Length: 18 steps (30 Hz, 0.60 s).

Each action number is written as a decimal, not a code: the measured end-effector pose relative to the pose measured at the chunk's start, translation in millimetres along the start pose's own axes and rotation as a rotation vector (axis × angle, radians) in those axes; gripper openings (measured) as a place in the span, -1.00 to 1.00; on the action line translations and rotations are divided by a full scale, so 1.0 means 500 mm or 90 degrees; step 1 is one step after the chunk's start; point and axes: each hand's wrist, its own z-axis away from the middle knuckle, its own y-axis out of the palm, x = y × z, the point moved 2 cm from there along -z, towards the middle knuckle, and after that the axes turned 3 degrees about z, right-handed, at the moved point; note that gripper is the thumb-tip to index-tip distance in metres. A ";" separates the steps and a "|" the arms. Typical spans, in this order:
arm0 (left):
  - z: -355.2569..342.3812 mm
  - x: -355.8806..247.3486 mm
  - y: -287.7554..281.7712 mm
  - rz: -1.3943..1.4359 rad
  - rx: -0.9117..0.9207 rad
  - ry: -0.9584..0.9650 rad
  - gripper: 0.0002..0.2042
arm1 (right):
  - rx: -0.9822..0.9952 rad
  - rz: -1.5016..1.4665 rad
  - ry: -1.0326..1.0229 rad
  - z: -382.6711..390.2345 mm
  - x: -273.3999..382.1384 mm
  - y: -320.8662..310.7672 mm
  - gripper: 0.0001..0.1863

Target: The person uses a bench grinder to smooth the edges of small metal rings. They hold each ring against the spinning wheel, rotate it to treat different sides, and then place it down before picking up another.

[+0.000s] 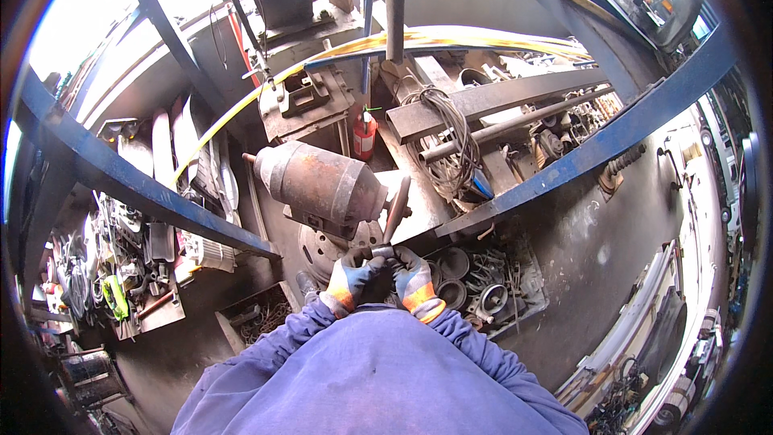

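My left hand (353,275), in a grey glove with an orange cuff, is closed at one side of a short dark metal cylinder (382,250). From the other side my right hand (412,277), gloved alike, grips the same piece, and the two hands nearly meet in front of my chest. The fingers cover much of it, so its full shape is hidden. Just beyond my hands stands a rusty motor-like machine (322,184) with a rounded body. A slanting metal bar (397,209) at its right end comes down close to the cylinder. Under the machine shows a round metal base with holes (318,251).
Right of my hands lies a tray (527,314) of bolts and metal rings. A box of scrap (258,314) sits at the left. Blue beams (161,189) slant along both sides. Behind the machine are a red extinguisher (364,137) and coiled cable (451,141).
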 end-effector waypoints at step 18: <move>-0.057 0.126 -0.082 0.116 0.015 -0.100 -0.67 | -0.002 0.109 -0.033 -0.010 0.012 -0.003 -0.85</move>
